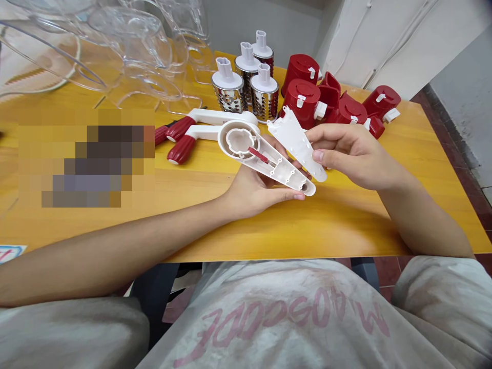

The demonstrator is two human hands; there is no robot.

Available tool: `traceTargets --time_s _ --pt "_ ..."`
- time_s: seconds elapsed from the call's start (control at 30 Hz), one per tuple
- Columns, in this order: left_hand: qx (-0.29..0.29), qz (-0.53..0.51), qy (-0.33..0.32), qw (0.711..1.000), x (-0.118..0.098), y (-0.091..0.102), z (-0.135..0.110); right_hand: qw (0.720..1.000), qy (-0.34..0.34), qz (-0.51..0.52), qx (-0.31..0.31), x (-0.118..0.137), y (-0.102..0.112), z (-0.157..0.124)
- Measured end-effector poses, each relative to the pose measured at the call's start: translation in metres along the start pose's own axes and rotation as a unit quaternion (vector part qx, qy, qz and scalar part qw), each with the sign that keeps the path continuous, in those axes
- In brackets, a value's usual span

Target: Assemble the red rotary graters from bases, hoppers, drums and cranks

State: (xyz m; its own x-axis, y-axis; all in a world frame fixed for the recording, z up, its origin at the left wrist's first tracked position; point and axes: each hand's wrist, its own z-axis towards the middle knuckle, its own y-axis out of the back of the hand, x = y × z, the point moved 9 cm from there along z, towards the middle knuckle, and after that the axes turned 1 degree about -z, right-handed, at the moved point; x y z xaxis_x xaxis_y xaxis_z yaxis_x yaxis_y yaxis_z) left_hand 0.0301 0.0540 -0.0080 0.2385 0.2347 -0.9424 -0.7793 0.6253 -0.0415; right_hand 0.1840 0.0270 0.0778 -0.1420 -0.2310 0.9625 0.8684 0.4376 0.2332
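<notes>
In the head view, the only writing is pink lettering on the grey shirt (288, 318) at the bottom of the frame, upside down and not surely readable. At centre, the left hand (257, 189) cradles a white handle housing (269, 161), fingers curled beneath it. Its open side faces up and its long axis runs from the ring end at upper left to the narrow end at lower right. Just beside it, the right hand (349, 154) pinches a white cover plate (298, 143) between thumb and fingers, slanted much the same way. Both hover over the yellow table (346, 220), bare towards its near edge. Behind them lie red-gripped crank handles (180, 148), steel grater drums (246, 87), red housings (307, 97) and clear hoppers (134, 46).
</notes>
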Motion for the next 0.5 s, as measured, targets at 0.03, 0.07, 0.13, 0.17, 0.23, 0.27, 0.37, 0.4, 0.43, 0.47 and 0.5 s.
traceTargets --time_s 0.03,0.07,0.13,0.17,0.23,0.27,0.37,0.4,0.43,0.47,0.5 --pt "0.001 -0.014 0.009 1.000 0.0020 -0.0006 0.0001 1.000 -0.003 0.001 -0.002 -0.0003 0.0003 0.0000" --pt "0.001 -0.025 0.018 1.000 0.0039 -0.0011 -0.0001 1.000 -0.006 0.002 -0.001 -0.0006 0.0004 -0.0001" --pt "0.004 -0.035 0.030 0.999 0.0066 -0.0018 -0.0006 1.000 -0.010 0.006 -0.001 -0.0011 0.0004 -0.0001" --pt "0.005 -0.036 0.032 0.999 0.0070 -0.0018 -0.0009 1.000 -0.009 0.009 -0.001 -0.0010 0.0004 -0.0002" --pt "0.005 -0.033 0.029 0.999 0.0068 -0.0014 -0.0015 1.000 -0.008 0.012 0.000 -0.0008 0.0001 -0.0005" --pt "0.005 -0.029 0.027 0.999 0.0064 -0.0013 -0.0018 1.000 -0.008 0.013 0.000 -0.0008 0.0000 -0.0007" --pt "0.003 -0.017 0.022 1.000 0.0053 -0.0007 -0.0028 1.000 -0.008 0.010 0.004 -0.0007 -0.0012 -0.0013" --pt "0.003 -0.015 0.023 1.000 0.0054 -0.0007 -0.0032 1.000 -0.008 0.009 0.004 -0.0009 -0.0013 -0.0015" --pt "0.003 -0.015 0.025 1.000 0.0057 -0.0006 -0.0037 1.000 -0.009 0.009 0.003 -0.0011 -0.0012 -0.0017" --pt "0.002 -0.016 0.029 0.999 0.0061 -0.0005 -0.0041 1.000 -0.011 0.009 0.002 -0.0016 -0.0011 -0.0018" --pt "0.001 -0.019 0.032 0.999 0.0064 -0.0004 -0.0044 1.000 -0.013 0.009 0.000 -0.0020 -0.0008 -0.0018"
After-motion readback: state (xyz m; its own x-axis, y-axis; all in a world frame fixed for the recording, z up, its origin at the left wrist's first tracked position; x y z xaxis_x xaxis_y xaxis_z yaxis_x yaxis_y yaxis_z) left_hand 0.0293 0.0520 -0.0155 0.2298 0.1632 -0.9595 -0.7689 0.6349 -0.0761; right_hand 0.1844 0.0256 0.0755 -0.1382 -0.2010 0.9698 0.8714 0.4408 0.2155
